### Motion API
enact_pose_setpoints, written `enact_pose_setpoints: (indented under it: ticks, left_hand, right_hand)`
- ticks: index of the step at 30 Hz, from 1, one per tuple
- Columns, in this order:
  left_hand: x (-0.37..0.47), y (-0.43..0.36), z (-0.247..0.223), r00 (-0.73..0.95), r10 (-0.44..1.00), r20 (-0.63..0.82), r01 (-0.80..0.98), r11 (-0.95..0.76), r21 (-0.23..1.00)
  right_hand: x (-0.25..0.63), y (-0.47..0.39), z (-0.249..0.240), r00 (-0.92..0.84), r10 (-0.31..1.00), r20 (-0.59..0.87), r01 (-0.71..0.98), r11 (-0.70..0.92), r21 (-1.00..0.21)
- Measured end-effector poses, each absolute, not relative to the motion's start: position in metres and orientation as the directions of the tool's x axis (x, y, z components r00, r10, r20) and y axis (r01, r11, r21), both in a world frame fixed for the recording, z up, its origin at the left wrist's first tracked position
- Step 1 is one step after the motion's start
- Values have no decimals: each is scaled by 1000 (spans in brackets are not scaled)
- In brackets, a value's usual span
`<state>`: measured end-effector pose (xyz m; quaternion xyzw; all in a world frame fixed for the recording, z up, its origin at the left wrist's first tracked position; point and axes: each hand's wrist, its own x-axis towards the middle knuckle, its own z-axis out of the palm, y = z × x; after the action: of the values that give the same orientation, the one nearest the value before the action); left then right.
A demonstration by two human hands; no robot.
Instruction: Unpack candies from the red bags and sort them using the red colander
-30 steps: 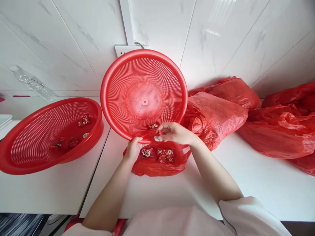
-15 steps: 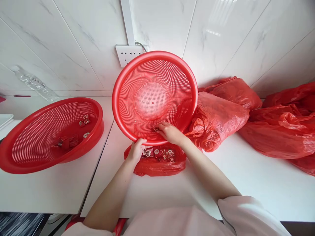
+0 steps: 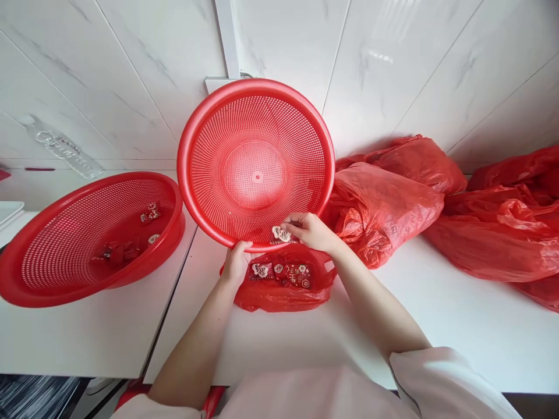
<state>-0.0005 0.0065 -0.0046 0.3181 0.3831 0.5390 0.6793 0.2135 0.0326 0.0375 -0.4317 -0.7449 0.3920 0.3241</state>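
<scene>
Basket (image 3: pixel 257 166): tilted up toward the person, so its inside faces them.
Left hand (image 3: pixel 236 263): fingers closed on the rim, propping it.
Right hand (image 3: pixel 309 230): fingertips pinching a candy (image 3: pixel 280 234) inside.
Bag (image 3: pixel 283 285): open underneath, holding more candies.

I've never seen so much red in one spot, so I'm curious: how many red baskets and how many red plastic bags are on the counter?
Red mesh baskets: 2, a tilted basket steadied by the left hand, and a flat basket.
Red plastic bags: 4, a small bag, a middle bag, a back bag, a far-right bag.
Total: 6
</scene>
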Motion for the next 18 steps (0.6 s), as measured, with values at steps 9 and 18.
enact_pose_setpoints:
  ticks: [9, 18]
  left_hand:
    - [-9, 12, 1, -8, 975, -221, -508, 186, 841]
    - [-37, 5, 25, 149, 989, 1, -130, 19, 991]
  right_hand:
    - [216, 11, 56, -492, 859, 142, 579, 445, -683]
    - [213, 14, 58, -164, 850, 501, 640, 478, -602]
